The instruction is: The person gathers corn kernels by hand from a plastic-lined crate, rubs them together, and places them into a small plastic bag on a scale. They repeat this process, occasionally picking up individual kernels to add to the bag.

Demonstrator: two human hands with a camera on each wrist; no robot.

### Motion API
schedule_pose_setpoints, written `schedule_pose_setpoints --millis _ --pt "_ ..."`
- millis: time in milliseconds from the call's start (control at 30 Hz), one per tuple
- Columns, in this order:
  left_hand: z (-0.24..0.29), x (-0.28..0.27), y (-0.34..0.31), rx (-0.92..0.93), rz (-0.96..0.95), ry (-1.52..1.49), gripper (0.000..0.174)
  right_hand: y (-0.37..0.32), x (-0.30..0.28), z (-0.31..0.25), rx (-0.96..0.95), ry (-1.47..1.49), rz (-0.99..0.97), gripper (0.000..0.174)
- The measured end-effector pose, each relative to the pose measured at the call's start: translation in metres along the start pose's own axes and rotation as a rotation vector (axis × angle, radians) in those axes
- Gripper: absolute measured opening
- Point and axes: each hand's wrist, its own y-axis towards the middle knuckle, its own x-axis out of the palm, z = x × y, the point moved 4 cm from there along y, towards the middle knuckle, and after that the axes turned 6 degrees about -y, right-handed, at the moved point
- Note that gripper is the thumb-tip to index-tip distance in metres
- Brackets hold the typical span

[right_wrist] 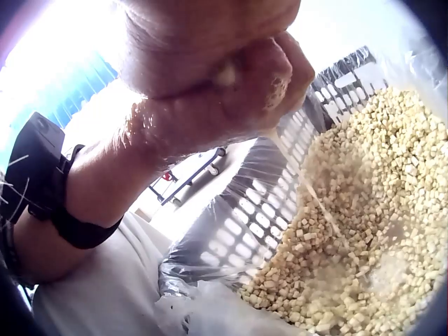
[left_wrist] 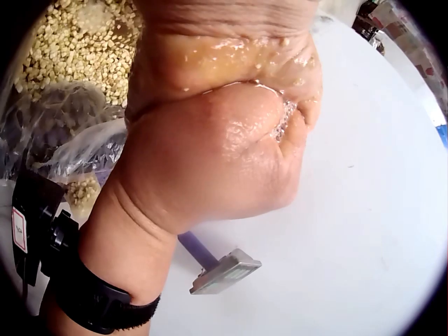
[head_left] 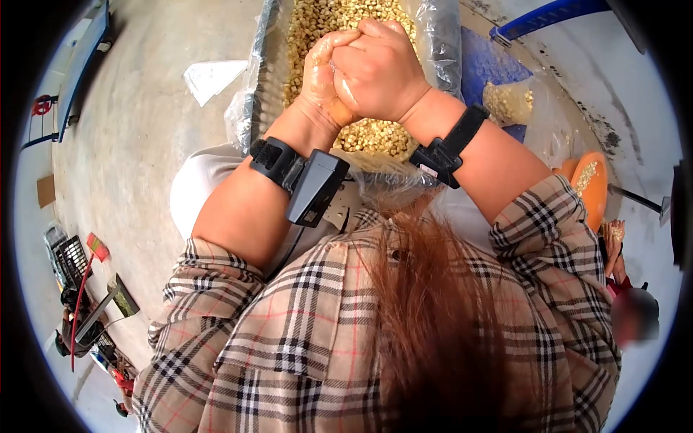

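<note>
Both wet hands are clasped together over the diced pale-yellow pieces (head_left: 375, 137). In the head view the left hand (head_left: 321, 79) is on the left, and the right hand (head_left: 379, 72) wraps its curled fingers round it. Foamy bubbles show between the fingers in the left wrist view, where the right hand (left_wrist: 210, 157) presses against the left hand (left_wrist: 224, 59). Whether anything is inside the clasp is hidden. A thin stream of liquid (right_wrist: 318, 196) falls from below the left hand (right_wrist: 203, 115) onto the pieces (right_wrist: 357, 217); the right hand (right_wrist: 210, 35) is above.
The pieces fill a slotted basket (right_wrist: 255, 217) lined with clear plastic (head_left: 442, 43). Right of it stand a bag of pieces (head_left: 509, 102) and an orange container (head_left: 594, 191). White plastic (head_left: 213, 78) lies on the floor at left. Another person (head_left: 632, 314) is at far right.
</note>
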Motion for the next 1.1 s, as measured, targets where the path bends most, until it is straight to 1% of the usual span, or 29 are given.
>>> schedule_pose_setpoints --millis 67,167,267,300,367,400,467,500,600,700,800,833,867,933,1000,1067,1100 --pt "0.0 -0.002 -0.001 0.016 0.041 0.04 0.018 -0.001 -0.001 -0.002 0.021 0.038 -0.021 0.009" --pt "-0.002 -0.003 0.0 -0.04 0.052 0.015 0.018 -0.001 -0.004 -0.002 0.048 0.064 -0.014 0.008" --pt "-0.007 0.004 -0.003 -0.021 0.089 0.022 0.018 -0.003 -0.008 0.0 0.063 0.057 -0.028 0.008" --pt "-0.009 -0.002 0.002 -0.089 -0.018 -0.011 0.025 -0.006 -0.007 0.002 0.078 0.055 -0.06 0.008" --pt "-0.011 -0.014 0.009 -0.01 0.109 0.027 0.028 -0.009 -0.007 0.006 0.084 0.057 -0.077 0.008" --pt "-0.013 -0.011 0.011 0.026 0.162 0.046 0.029 -0.008 -0.009 0.009 0.085 0.047 -0.085 0.008" --pt "-0.021 0.016 0.005 -0.071 0.048 -0.008 0.04 -0.004 -0.016 0.013 0.079 0.005 -0.113 0.01" --pt "-0.022 0.023 0.006 -0.049 0.019 -0.029 0.042 -0.002 -0.021 0.014 0.078 -0.021 -0.128 0.012" --pt "-0.023 0.037 0.008 -0.015 -0.032 -0.069 0.043 0.003 -0.031 0.015 0.124 -0.001 -0.05 0.017" --pt "-0.026 0.039 0.011 0.018 0.012 -0.071 0.043 0.005 -0.036 0.014 0.167 0.025 -0.232 0.032" --pt "-0.027 0.04 0.01 0.062 0.078 -0.057 0.043 0.007 -0.035 0.016 0.228 0.026 -0.363 0.044" --pt "-0.027 0.041 0.01 0.08 0.108 -0.048 0.043 0.007 -0.035 0.018 0.277 0.073 -0.407 0.051" --pt "-0.025 0.04 0.01 0.103 0.132 -0.036 0.043 0.008 -0.04 0.019 0.332 0.098 -0.383 0.053" --pt "-0.022 0.035 0.011 0.141 0.151 -0.007 0.043 0.005 -0.042 0.028 0.568 0.303 -0.154 0.051" --pt "-0.011 0.013 0.021 0.175 0.108 0.048 0.039 -0.004 -0.045 0.032 0.834 0.475 0.049 0.05" --pt "-0.005 0.023 0.016 0.351 0.132 0.172 0.034 -0.033 -0.011 0.038 1.239 0.935 0.177 0.054" --pt "-0.004 0.03 0.01 0.437 0.135 0.275 0.026 -0.034 -0.011 0.029 1.388 1.198 0.333 0.051"
